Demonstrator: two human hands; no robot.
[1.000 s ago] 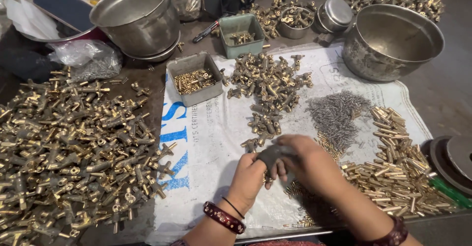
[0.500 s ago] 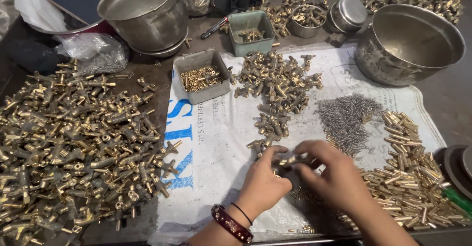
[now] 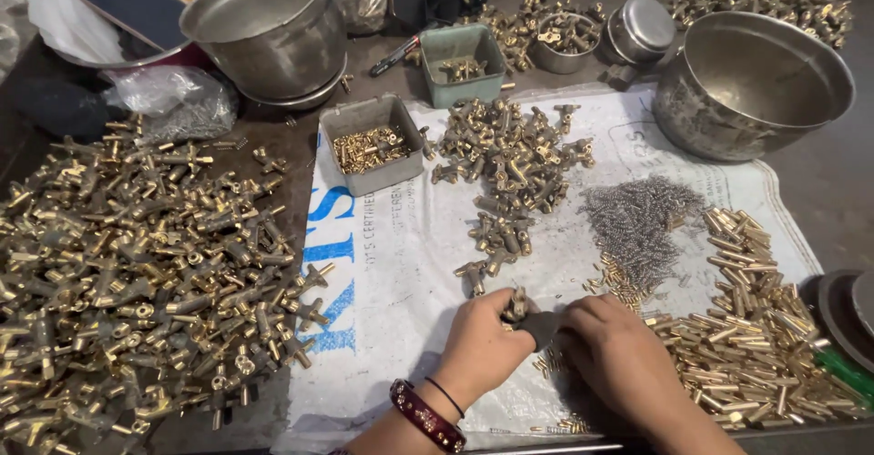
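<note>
Head view: both hands work at the near edge of a white printed sack [image 3: 401,264] spread over the counter [image 3: 847,191]. The left hand [image 3: 478,350] pinches a brass fitting [image 3: 517,307] between thumb and fingers, holding it up off the sack. The right hand [image 3: 619,355] closes against it from the other side, its fingers around a small dark piece [image 3: 542,326] that touches the fitting, so the two hands meet on the same part. What the dark piece is cannot be told.

Stock lies in separate heaps within reach, seemingly sorted by kind: a big heap of brass tee fittings [image 3: 137,273] to the left on the bare counter, a smaller heap of fittings [image 3: 510,159] in the middle of the sack, a patch of thin steel springs [image 3: 637,223] just right of that, and short brass pins [image 3: 756,328] beside the right hand.

A grey tray [image 3: 339,127] holds small brass screws or the like. A green tray [image 3: 435,50] behind it holds a few brass bits. A small steel bowl [image 3: 546,59] is full of fittings. Two steel pots, one at the left [image 3: 264,18] and one at the right [image 3: 756,82], show nothing inside. A plastic bag [image 3: 173,100] of dark small parts lies at the left.
</note>
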